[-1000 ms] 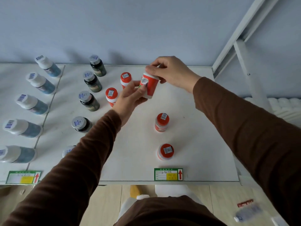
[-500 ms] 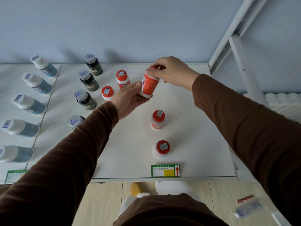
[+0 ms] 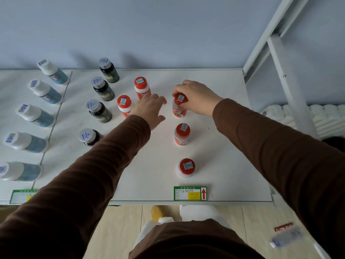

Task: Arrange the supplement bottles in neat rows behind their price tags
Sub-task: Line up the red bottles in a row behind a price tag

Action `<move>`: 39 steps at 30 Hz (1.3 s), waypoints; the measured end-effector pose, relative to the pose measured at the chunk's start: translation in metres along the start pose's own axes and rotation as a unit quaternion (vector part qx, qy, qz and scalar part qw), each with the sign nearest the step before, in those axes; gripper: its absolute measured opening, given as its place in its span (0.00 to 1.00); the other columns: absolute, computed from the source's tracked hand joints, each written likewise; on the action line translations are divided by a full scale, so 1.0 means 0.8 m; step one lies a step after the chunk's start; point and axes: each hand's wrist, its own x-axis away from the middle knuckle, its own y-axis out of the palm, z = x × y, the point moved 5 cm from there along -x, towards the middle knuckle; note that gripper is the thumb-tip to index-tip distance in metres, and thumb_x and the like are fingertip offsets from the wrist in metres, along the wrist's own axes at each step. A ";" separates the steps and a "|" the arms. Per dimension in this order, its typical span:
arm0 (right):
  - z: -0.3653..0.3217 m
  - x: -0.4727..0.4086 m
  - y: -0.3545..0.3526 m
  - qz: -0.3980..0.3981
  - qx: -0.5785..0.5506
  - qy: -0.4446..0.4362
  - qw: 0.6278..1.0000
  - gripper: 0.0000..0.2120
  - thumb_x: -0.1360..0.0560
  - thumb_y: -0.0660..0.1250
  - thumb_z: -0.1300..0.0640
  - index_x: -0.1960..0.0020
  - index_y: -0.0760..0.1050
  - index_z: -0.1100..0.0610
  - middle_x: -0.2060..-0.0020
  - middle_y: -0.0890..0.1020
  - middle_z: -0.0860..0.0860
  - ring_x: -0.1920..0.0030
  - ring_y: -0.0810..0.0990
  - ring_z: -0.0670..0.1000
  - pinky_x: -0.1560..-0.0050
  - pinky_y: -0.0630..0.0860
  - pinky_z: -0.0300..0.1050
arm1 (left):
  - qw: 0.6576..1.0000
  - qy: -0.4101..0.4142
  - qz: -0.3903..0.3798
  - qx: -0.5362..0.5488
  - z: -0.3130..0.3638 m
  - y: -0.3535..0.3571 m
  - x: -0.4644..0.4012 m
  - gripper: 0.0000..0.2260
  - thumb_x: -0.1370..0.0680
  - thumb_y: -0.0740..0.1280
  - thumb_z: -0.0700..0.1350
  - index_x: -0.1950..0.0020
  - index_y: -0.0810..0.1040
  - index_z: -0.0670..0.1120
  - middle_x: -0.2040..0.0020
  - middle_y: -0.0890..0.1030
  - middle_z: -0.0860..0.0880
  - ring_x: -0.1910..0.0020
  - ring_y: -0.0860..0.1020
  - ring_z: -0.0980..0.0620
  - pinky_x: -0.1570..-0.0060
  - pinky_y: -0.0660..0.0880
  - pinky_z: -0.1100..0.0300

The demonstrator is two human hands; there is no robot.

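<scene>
My right hand grips the cap of a red-capped bottle that stands upright on the white shelf. Two more red-capped bottles stand in line in front of it, behind a green price tag. My left hand hovers open just left of the held bottle, holding nothing. Two other red-capped bottles stand to the left of that hand.
A row of dark green bottles and a row of blue bottles with white caps fill the shelf's left part. A second price tag sits at the front left. A white metal frame rises at the right.
The red bottle, held tilted in both hands before, now stands upright on the shelf at the back of the right row. My left hand has let go and opened.
</scene>
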 end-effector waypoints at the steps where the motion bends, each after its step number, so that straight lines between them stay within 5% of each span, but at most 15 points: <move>1: 0.000 0.000 0.003 -0.002 0.006 -0.001 1.000 0.18 0.25 0.72 0.53 0.37 0.75 0.52 0.44 0.77 0.53 0.45 0.77 0.55 0.50 0.69 0.42 | 1.000 -0.002 0.000 -0.006 -0.001 0.002 0.000 0.24 0.27 0.73 0.51 0.33 0.71 0.50 0.36 0.77 0.48 0.36 0.74 0.45 0.37 0.73 0.46; 9: -0.002 -0.004 0.003 -0.042 0.029 -0.002 0.999 0.24 0.26 0.71 0.50 0.32 0.72 0.52 0.38 0.73 0.54 0.38 0.72 0.56 0.41 0.72 0.48 | 0.999 -0.026 0.026 0.006 -0.010 0.008 0.009 0.23 0.26 0.72 0.51 0.34 0.72 0.50 0.35 0.76 0.48 0.34 0.73 0.45 0.36 0.71 0.47; 12: -0.024 -0.014 -0.018 0.014 0.042 -0.029 0.999 0.22 0.24 0.68 0.47 0.32 0.72 0.52 0.36 0.73 0.53 0.35 0.70 0.55 0.38 0.72 0.50 | 0.997 -0.043 0.057 0.032 -0.022 0.008 0.026 0.22 0.26 0.72 0.52 0.34 0.73 0.50 0.36 0.76 0.49 0.37 0.73 0.47 0.39 0.73 0.51; 15: -0.065 -0.033 -0.032 0.061 0.009 -0.078 0.995 0.17 0.22 0.66 0.49 0.35 0.75 0.53 0.36 0.75 0.52 0.34 0.71 0.54 0.36 0.70 0.48 | 0.993 -0.059 0.088 0.057 -0.042 0.009 0.053 0.20 0.26 0.71 0.52 0.36 0.73 0.50 0.38 0.76 0.49 0.40 0.74 0.47 0.42 0.73 0.53; 20: -0.130 -0.068 -0.011 0.020 -0.007 -0.136 0.990 0.15 0.20 0.64 0.56 0.34 0.74 0.53 0.37 0.75 0.53 0.37 0.73 0.54 0.40 0.68 0.42 | 0.981 -0.133 0.112 0.081 -0.083 0.024 0.094 0.15 0.25 0.69 0.50 0.41 0.74 0.47 0.41 0.77 0.46 0.42 0.74 0.45 0.42 0.72 0.53; 25: -0.162 -0.097 0.026 -0.090 0.047 -0.162 0.982 0.24 0.22 0.65 0.60 0.27 0.68 0.51 0.32 0.71 0.55 0.35 0.73 0.57 0.34 0.71 0.53 | 0.939 -0.253 0.157 0.175 -0.115 0.038 0.091 0.20 0.25 0.68 0.43 0.35 0.68 0.41 0.38 0.74 0.41 0.38 0.72 0.41 0.37 0.68 0.51; 31: -0.173 -0.110 0.048 -0.089 0.067 -0.171 0.979 0.20 0.23 0.66 0.61 0.32 0.71 0.51 0.37 0.75 0.53 0.37 0.74 0.56 0.38 0.73 0.55 | 0.882 -0.307 0.166 0.318 -0.124 0.054 0.056 0.21 0.28 0.70 0.47 0.39 0.69 0.42 0.43 0.77 0.41 0.43 0.72 0.40 0.41 0.71 0.49; 39: -0.132 -0.099 -0.007 -0.065 -0.138 -0.098 0.983 0.17 0.23 0.67 0.55 0.34 0.74 0.52 0.37 0.78 0.53 0.40 0.77 0.54 0.40 0.75 0.49 | 0.808 -0.159 0.244 0.513 -0.115 0.026 0.070 0.17 0.27 0.73 0.47 0.43 0.71 0.47 0.49 0.80 0.51 0.52 0.79 0.56 0.47 0.78 0.60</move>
